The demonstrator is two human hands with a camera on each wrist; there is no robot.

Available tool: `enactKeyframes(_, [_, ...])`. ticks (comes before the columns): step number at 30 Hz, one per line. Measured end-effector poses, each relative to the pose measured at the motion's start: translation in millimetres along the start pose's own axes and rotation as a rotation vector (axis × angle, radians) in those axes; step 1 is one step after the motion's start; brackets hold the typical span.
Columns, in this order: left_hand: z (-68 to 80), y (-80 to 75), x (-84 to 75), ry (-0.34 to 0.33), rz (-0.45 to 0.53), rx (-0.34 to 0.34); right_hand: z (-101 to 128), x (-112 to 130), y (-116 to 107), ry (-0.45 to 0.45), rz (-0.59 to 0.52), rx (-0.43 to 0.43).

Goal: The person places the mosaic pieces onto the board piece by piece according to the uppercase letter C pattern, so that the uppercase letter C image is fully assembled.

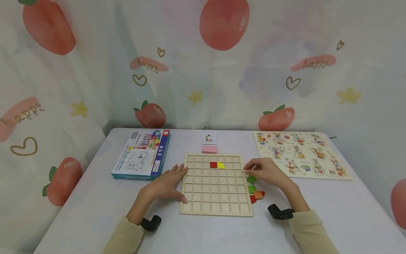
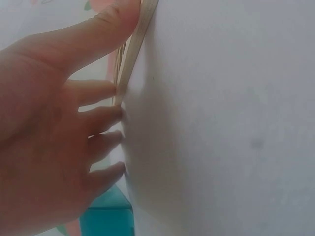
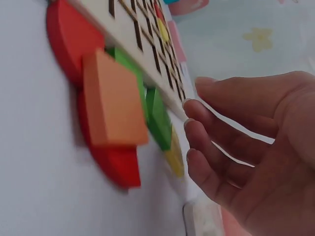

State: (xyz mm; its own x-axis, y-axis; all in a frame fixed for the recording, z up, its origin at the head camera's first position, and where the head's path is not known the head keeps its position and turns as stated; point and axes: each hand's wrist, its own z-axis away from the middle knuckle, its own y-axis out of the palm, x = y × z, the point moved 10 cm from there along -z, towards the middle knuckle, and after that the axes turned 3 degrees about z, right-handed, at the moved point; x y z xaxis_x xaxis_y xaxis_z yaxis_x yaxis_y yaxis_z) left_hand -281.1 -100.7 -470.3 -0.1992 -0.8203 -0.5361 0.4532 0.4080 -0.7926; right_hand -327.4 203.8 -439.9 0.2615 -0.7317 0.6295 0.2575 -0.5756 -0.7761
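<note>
A wooden grid board (image 1: 217, 213) lies on the table, a red square piece (image 1: 213, 165) and a yellow quarter-round piece (image 1: 221, 165) side by side in its cells. Spread along the board's left edge, my left hand (image 1: 168, 182) touches it with thumb and fingers. My right hand (image 1: 264, 171) hovers by the right edge, its fingers loosely bent; in the right wrist view nothing shows between thumb and fingers. Below it are loose pieces: green blocks (image 3: 157, 118), a yellow piece (image 3: 174, 155), and an orange block (image 3: 115, 101) resting on red curved pieces (image 3: 74, 42).
Behind the board lie a pink block (image 1: 209, 149) and a small card (image 1: 209, 138) with a grid pattern. To the left is a boxed set (image 1: 139, 158); at the back right lies a wooden picture puzzle board (image 1: 299, 151). A patterned cloth hangs behind the table.
</note>
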Motion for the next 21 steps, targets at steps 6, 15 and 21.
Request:
enactKeyframes(6, [-1.1, 0.1, 1.8, 0.000, -0.001, 0.004, 0, -15, -4, 0.032, 0.025, 0.017])
enactKeyframes(15, [-0.9, 0.6, 0.3, 0.004, 0.002, 0.006, 8, -26, -16, 0.075, 0.050, -0.005])
enactKeyframes(21, [0.8, -0.2, -1.4, 0.005, -0.001, 0.010, 10, -27, -14, 0.061, 0.027, 0.046])
